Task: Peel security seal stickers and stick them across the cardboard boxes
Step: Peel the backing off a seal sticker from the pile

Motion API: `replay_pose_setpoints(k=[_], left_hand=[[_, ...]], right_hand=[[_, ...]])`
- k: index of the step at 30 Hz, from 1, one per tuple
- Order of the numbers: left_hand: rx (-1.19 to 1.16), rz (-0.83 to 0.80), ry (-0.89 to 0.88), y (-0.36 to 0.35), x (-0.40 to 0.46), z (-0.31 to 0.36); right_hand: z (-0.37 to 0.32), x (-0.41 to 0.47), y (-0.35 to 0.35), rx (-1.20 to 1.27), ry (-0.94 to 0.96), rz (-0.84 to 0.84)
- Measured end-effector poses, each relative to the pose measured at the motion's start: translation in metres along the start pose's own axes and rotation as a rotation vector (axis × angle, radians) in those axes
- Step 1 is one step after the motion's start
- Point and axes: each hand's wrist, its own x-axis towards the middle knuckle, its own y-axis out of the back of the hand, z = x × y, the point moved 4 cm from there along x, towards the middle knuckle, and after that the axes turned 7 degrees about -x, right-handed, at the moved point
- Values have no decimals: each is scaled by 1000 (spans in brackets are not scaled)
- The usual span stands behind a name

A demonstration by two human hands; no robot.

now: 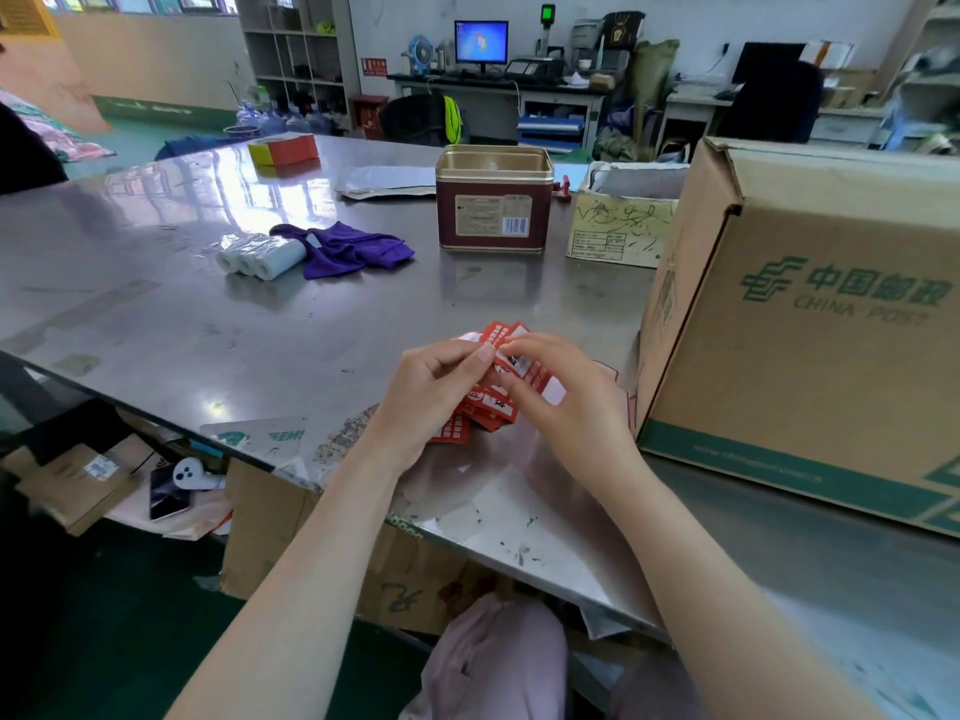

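Steel tabletop (218, 330) carries everything: nearest, both hands, left (434, 394) and right (566, 402), pinch a bunch of red stickers (496, 394) just above it. Beside them on the right stands a cardboard box (810, 345); farther back, a tin (493, 200) and purple cloth (348, 249)

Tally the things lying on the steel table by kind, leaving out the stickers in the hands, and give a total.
Cardboard boxes: 2, the large brown China Post box and the small scribbled open box
Metal tins: 1, the maroon and gold open tin
Cloths: 1, purple
Packs of white paper rolls: 1
Red and yellow cartons: 1
Grey mailer bags: 1
Total: 7
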Motion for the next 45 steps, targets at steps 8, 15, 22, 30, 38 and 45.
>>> replay_pose_setpoints(k=[8,15,22,30,38,45], left_hand=[[-2,-11,33,-2,-1,2],[10,-26,38,-1,-2,2],[-12,-52,29,-3,-2,3],[15,-67,21,-4,-2,2],[47,-68,6,-4,-1,2],[51,-55,9,-3,-1,2]], right_hand=[[-1,-1,5,17,-74,35],[-3,-1,7,-18,-89,25],[-2,-1,5,15,-101,26],[-1,-1,6,-40,-69,38],[-1,-2,7,-64,-84,19],[-2,-2,6,-86,-79,14]])
